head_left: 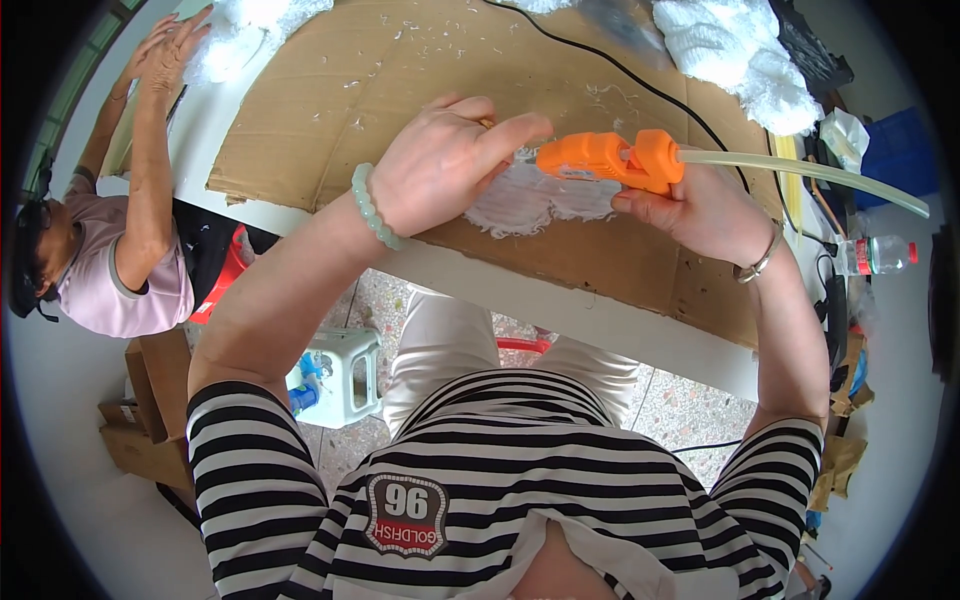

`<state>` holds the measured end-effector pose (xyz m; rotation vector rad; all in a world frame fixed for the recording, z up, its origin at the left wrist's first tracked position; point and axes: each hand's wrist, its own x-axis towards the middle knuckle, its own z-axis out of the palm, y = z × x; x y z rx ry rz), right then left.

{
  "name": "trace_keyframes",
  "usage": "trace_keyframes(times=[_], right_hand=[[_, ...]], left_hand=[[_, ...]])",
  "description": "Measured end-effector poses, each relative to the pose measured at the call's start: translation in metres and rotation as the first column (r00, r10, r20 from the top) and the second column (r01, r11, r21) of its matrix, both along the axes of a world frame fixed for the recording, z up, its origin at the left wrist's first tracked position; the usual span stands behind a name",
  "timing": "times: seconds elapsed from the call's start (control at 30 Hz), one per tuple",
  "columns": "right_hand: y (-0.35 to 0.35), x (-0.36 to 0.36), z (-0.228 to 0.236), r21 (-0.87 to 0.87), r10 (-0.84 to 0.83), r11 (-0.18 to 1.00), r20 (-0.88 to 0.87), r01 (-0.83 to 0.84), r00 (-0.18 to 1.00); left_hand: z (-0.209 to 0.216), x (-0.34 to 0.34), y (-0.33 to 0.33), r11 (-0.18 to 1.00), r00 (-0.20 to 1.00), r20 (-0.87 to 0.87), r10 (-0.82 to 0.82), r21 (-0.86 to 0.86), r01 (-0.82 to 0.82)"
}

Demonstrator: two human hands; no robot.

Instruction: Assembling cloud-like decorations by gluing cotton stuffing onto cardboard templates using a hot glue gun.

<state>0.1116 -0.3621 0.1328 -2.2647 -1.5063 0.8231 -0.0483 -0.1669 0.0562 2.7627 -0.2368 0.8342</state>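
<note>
My right hand [715, 212] is wrapped round an orange hot glue gun [590, 157]; a long translucent glue stick [800, 172] juts from its back end. The gun's front points left, toward the fingers of my left hand [440, 165]. Those fingers are curled in, with the index finger reaching toward the gun. What they pinch is mostly hidden; a small yellowish bit shows by the knuckles. Under both hands a white frayed, lacy piece [520, 212] lies on the brown cardboard sheet [350, 110].
White fluffy bundles [735, 55] lie at the far right, another white bundle [255, 35] at the far left. A black cord [655, 85] crosses the cardboard. A water bottle [875, 256] is at the right. A co-worker [130, 240] works at the left. Below stands a white stool [352, 375].
</note>
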Motion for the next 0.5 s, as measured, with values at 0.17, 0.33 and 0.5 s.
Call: trace_keyframes(times=[0.17, 0.33, 0.5], right_hand=[[-0.009, 0.011, -0.002, 0.009, -0.005, 1.000, -0.038, 0.005, 0.999], [-0.013, 0.008, 0.003, -0.048, -0.061, 0.997, -0.024, 0.060, 0.998], [-0.011, 0.005, 0.001, -0.004, -0.022, 1.000, -0.008, 0.022, 1.000]], left_hand=[[-0.001, -0.001, -0.001, 0.993, 1.000, 0.026, -0.010, 0.117, 0.007], [0.001, -0.003, -0.004, 0.993, 0.999, 0.039, -0.002, 0.121, -0.003], [0.002, -0.001, -0.005, 0.995, 0.999, 0.042, 0.012, 0.100, -0.016]])
